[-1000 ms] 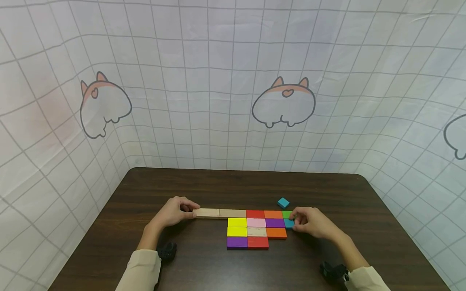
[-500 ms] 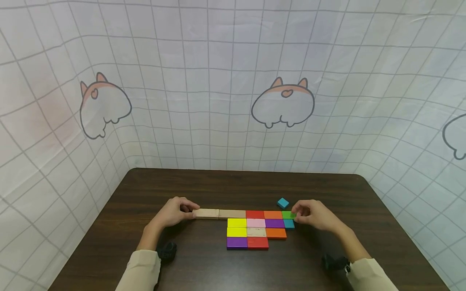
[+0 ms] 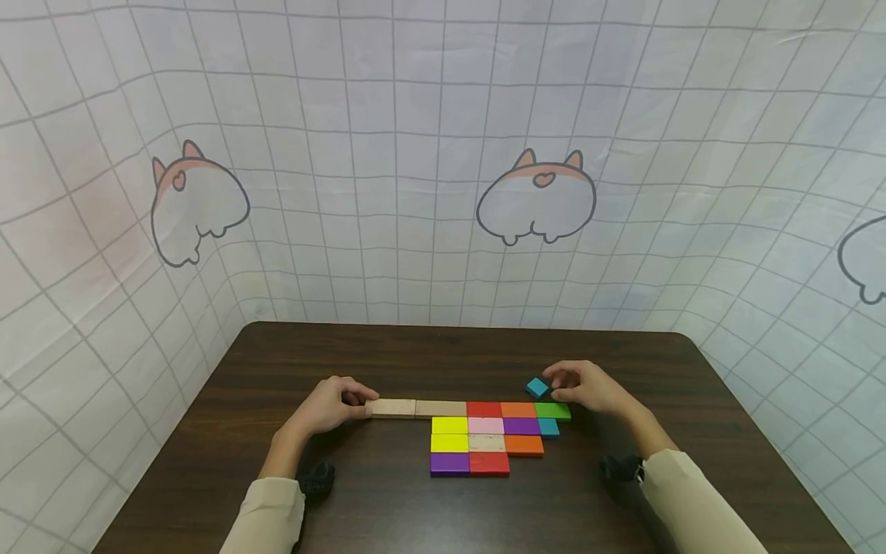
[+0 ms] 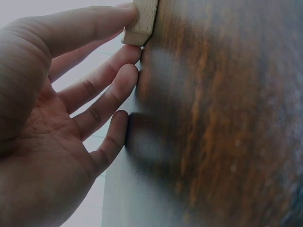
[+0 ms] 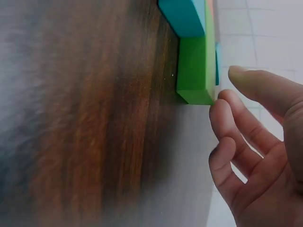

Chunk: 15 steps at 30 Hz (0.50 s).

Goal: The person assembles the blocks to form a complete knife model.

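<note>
At the left end of a row of blocks, my left hand [image 3: 335, 404] pinches a plain wooden block [image 3: 393, 408] between thumb and index finger. In the left wrist view the thumb lies on that wooden block's end [image 4: 142, 23], and the other fingertips touch the table. My right hand [image 3: 588, 386] holds nothing; its thumb and fingers are apart beside a loose blue block [image 3: 537, 388] behind the row. Just in front of this hand is the green block [image 3: 554, 412] at the row's right end. The right wrist view shows the green block's end [image 5: 194, 71] near the fingertips.
Between the wooden and green blocks lie another wooden block [image 3: 441, 409], a red block [image 3: 484, 409] and an orange block [image 3: 518, 410]. Shorter rows of coloured blocks, including a yellow block [image 3: 450, 443], adjoin the front. The dark table [image 3: 374, 508] meets a gridded curtain [image 3: 388, 192] behind.
My right hand has left the right end of the rows and moved back to the loose blue block, uncovering the green block. The left hand has stayed on the wooden block.
</note>
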{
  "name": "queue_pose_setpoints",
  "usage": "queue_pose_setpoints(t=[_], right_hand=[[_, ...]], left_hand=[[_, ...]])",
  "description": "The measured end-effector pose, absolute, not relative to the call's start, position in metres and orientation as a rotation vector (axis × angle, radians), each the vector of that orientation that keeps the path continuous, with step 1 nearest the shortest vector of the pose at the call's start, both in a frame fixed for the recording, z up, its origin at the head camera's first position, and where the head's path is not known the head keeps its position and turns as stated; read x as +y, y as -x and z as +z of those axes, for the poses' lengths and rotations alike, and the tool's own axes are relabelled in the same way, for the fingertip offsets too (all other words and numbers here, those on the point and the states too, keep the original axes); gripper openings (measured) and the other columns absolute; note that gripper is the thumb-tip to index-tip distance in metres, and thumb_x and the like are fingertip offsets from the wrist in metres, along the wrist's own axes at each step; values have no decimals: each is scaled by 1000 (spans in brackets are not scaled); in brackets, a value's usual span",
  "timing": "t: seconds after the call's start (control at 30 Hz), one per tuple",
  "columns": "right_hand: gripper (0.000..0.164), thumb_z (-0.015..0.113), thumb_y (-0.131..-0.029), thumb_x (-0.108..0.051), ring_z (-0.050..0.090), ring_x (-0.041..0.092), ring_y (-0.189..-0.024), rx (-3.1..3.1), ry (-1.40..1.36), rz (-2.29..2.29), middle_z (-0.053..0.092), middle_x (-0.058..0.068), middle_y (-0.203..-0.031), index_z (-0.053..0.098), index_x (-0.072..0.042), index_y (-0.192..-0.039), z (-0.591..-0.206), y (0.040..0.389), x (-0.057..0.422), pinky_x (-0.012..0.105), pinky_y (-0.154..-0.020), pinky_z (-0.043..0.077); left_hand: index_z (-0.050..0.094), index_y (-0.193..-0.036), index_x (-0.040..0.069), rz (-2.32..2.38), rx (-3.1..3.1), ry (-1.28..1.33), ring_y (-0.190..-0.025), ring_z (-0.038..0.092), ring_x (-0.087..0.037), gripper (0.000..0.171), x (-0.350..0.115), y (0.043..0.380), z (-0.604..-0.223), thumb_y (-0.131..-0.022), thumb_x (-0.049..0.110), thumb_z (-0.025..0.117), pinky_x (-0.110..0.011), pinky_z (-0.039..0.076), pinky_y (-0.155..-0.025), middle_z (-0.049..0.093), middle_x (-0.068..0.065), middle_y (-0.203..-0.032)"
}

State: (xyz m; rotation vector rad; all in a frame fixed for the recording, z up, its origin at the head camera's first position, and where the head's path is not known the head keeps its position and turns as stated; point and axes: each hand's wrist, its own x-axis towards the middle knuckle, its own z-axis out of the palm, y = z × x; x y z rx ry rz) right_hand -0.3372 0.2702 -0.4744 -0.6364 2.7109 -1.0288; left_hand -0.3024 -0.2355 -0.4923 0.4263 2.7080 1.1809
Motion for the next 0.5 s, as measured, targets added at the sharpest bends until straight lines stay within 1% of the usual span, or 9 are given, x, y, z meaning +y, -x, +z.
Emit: queue_pose_setpoints(t=[0.13, 0.27, 0.37, 0.5], right_hand=[[38, 73, -94, -9, 59, 18, -84, 2663, 687, -1032, 68, 13, -105, 65, -2, -130, -481, 347, 269, 28, -69, 49], [40, 72, -94, -7, 58, 18, -84, 2626, 709, -1040, 67, 15, -108, 63, -1, -133, -486, 353, 266, 27, -69, 49], [41, 71, -94, -6, 58, 19, -83, 2595, 709, -1046, 66, 14, -109, 63, -1, -134, -487, 357, 264, 27, -69, 50], [39, 71, -94, -5, 56, 19, -83, 2579, 725, -1021, 65, 13, -105, 64, -2, -133, -487, 360, 262, 27, -70, 50]], left_hand=[[80, -110, 17, 1185, 2709, -421, -82, 58, -16, 20, -235, 302, -492, -90, 15, 79, -34, 49, -72, 69, 0, -97], [80, -110, 17, 1187, 2708, -419, -82, 58, -16, 20, -235, 302, -492, -90, 15, 79, -34, 49, -72, 69, 0, -96], [80, -110, 16, 1186, 2711, -423, -81, 58, -16, 21, -235, 302, -491, -90, 14, 79, -34, 49, -72, 69, -1, -96], [80, -110, 16, 1188, 2711, -426, -81, 58, -16, 20, -235, 302, -492, -90, 14, 79, -34, 49, -72, 69, -1, -96]])
